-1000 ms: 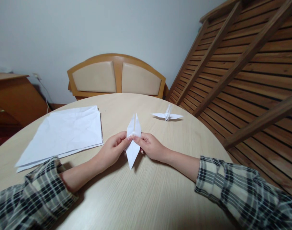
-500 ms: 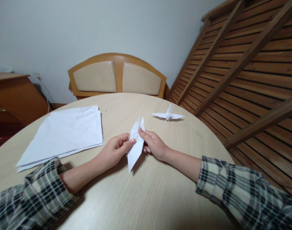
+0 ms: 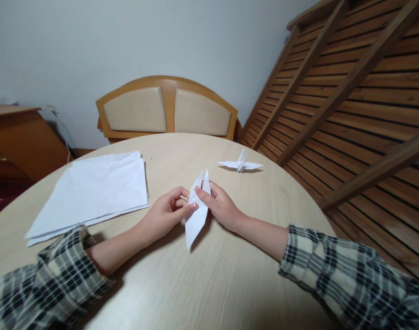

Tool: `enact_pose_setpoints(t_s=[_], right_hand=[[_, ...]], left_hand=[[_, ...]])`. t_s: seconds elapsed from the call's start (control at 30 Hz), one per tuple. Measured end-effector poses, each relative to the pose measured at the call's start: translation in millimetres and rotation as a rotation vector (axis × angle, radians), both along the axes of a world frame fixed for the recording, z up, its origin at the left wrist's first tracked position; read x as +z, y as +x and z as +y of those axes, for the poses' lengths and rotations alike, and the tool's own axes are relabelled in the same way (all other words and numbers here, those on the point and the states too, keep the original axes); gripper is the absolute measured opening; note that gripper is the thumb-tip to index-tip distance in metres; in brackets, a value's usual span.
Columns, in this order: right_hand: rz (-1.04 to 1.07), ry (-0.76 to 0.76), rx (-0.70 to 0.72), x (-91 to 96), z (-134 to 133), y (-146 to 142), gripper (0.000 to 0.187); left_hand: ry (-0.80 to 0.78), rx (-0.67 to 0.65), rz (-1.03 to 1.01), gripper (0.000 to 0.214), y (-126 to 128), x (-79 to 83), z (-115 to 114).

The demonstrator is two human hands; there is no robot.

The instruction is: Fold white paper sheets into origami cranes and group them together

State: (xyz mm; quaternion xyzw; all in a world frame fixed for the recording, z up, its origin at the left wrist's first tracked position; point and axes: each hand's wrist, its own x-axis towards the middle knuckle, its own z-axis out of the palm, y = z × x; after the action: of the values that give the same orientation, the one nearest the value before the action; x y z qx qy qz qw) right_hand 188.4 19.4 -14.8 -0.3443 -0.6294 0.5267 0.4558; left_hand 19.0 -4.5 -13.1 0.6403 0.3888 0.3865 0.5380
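Observation:
A narrow, diamond-shaped piece of folded white paper [image 3: 196, 219] is held just above the round wooden table [image 3: 202, 284] at its middle. My left hand [image 3: 163, 215] pinches its left side between thumb and fingers. My right hand [image 3: 220, 206] pinches the upper right part, where two thin points stick up. Both sleeves are plaid.
A stack of white paper sheets [image 3: 92, 192] lies on the left of the table. A finished white paper crane [image 3: 240, 164] stands at the far right. A wooden chair [image 3: 166, 110] is behind the table, and a slatted wooden frame [image 3: 350, 91] leans on the right.
The folded paper has tilted a little to the right. My right hand has moved up from the paper's middle to its upper points. My left hand kept its grip.

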Motion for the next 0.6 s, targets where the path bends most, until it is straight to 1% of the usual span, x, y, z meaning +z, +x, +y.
enact_pose_setpoints(t_s=[0.07,0.1,0.17,0.23,0.3,0.37,0.47,0.6], right_hand=[[0.020,-0.013,-0.020,2.3,-2.6,-0.2,0.041],[0.027,-0.051,0.004,2.8,-3.4,-0.2,0.042],[0.047,-0.131,0.104,3.2,-4.6,0.0,0.045],[0.041,-0.178,0.226,3.5,-5.3,0.4,0.047],[0.014,-0.191,0.319,3.9,-5.5,1.1,0.049],[-0.001,-0.205,0.381,4.2,-5.3,2.1,0.051],[-0.013,-0.223,0.428,4.6,-4.8,4.0,0.053],[-0.055,-0.239,0.472,5.7,-4.8,6.2,0.054]], left_hand=[[0.042,-0.051,0.057,0.026,-0.2,0.7,-2.2],[0.078,-0.059,0.086,0.026,-0.4,1.6,-3.1],[0.161,-0.024,0.115,0.031,-0.9,3.9,-4.2],[0.200,0.046,0.077,0.032,-1.4,5.7,-4.3],[0.189,0.105,-0.016,0.023,-1.8,6.0,-3.5],[0.170,0.121,-0.081,0.016,-2.1,5.0,-2.8],[0.169,0.106,-0.103,0.018,-2.5,2.7,-2.5],[0.162,0.076,-0.136,0.015,-3.5,1.3,-3.3]])
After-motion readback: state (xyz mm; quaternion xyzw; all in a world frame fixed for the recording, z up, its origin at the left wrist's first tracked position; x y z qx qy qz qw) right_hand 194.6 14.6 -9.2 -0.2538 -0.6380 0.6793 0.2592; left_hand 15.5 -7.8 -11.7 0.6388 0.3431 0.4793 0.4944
